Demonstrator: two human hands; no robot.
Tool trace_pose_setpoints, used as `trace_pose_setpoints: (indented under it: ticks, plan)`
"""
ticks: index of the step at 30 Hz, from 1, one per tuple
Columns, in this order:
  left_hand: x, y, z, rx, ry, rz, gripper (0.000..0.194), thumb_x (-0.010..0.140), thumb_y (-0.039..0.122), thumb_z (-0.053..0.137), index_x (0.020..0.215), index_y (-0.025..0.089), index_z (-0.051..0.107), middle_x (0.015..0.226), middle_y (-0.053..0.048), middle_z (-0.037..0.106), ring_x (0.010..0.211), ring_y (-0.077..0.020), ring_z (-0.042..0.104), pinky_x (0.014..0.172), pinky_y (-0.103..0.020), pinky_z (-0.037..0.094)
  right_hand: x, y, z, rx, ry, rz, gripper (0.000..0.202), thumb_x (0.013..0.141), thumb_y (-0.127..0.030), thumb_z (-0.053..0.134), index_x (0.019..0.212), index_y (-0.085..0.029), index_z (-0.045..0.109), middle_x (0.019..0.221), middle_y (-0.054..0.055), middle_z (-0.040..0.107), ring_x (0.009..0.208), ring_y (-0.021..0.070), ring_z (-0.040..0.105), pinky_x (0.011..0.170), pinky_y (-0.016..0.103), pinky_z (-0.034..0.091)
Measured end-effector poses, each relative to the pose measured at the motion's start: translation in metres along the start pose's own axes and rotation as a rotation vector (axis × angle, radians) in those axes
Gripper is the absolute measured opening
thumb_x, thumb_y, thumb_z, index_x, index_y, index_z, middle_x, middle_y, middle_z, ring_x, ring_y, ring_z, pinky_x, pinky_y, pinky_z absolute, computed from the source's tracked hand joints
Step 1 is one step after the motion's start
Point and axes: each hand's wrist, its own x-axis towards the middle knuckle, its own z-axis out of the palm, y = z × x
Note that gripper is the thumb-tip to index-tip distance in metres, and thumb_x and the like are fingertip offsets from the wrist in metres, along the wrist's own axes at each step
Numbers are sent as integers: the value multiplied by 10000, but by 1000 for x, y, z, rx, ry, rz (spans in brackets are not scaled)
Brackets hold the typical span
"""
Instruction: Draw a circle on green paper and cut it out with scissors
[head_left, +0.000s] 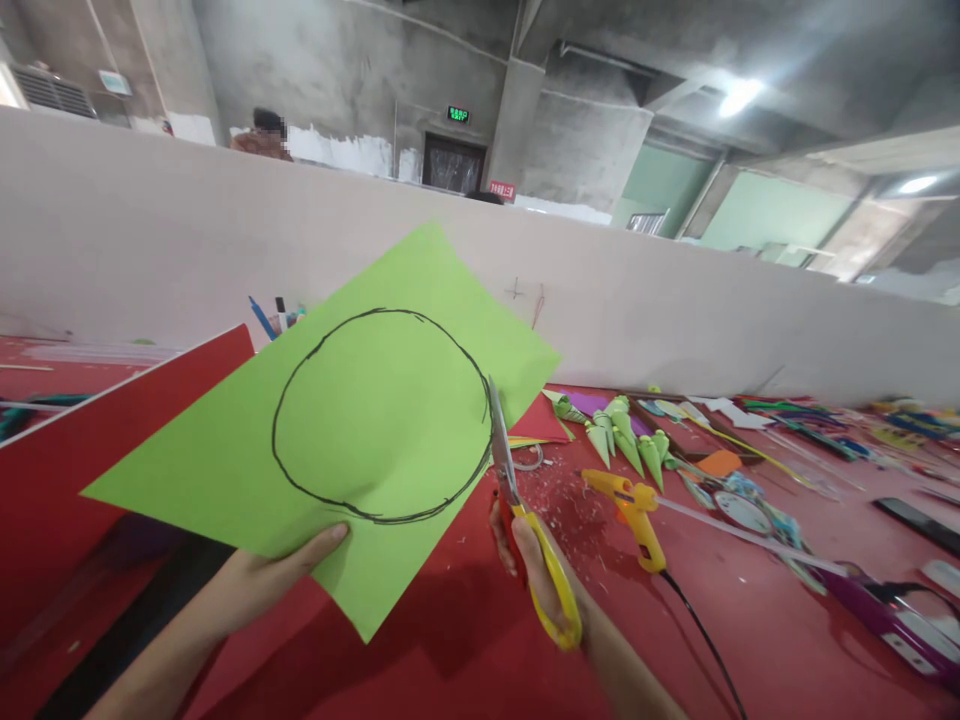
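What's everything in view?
sheet: 1, light green, centre
scissors: 1, yellow-red, sheet's right
glue gun: 1, yellow, right of scissors
cones: several, green, beyond glue gun
pens: 2+, mixed, behind sheet
board: 1, red, left
craft bits: many, mixed, right
table: 1, red, below
partition: 1, whitish, behind table
exit sign: 1, green, far wall
lights: 2, white, ceiling
person: 1+, unclear, beyond partition
left hand: 1, bare, on sheet
right hand: 1, bare, on scissors

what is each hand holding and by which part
Left hand: the green paper, by its lower edge. Right hand: the scissors, by their handles.
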Motion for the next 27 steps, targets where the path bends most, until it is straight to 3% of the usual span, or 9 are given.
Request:
trace_pose_setpoints:
  ticks: [13, 19, 22, 27]
  plan:
    - [3, -8, -5, -3, 9, -73, 473, 562, 596, 620, 821, 205, 681, 869, -49, 716, 888, -249, 639, 858, -346, 487, -6, 1, 1, 48, 5, 199, 458, 783, -620, 375, 648, -183, 400, 480, -77, 296, 393, 58, 258, 373, 189, 220]
    - [-4, 6, 3, -92, 83, -51, 481, 588, 569, 628, 890, 198, 676, 950, -43, 699, 897, -249, 634, 891, -369, 462, -6, 0, 2, 45, 18, 229, 477, 783, -622, 379, 620, -176, 420, 454, -81, 289, 368, 47, 255, 355, 170, 218]
    - [-6, 12, 3, -81, 96, -38, 475, 585, 563, 631, 900, 211, 678, 956, -33, 697, 904, -251, 631, 898, -368, 458, -5, 2, 5, 31, 64, 183, 486, 756, -647, 395, 658, -176, 460, 478, -64, 348, 397, 64, 305, 372, 177, 263]
    - [-4, 14, -6, -23, -46, -9, 499, 599, 537, 618, 995, 236, 657, 901, -15, 710, 901, -254, 635, 876, -362, 472, -3, 10, 7, 48, 136, 83, 491, 716, -671, 420, 653, -187, 475, 576, -17, 431, 508, 108, 394, 448, 208, 361]
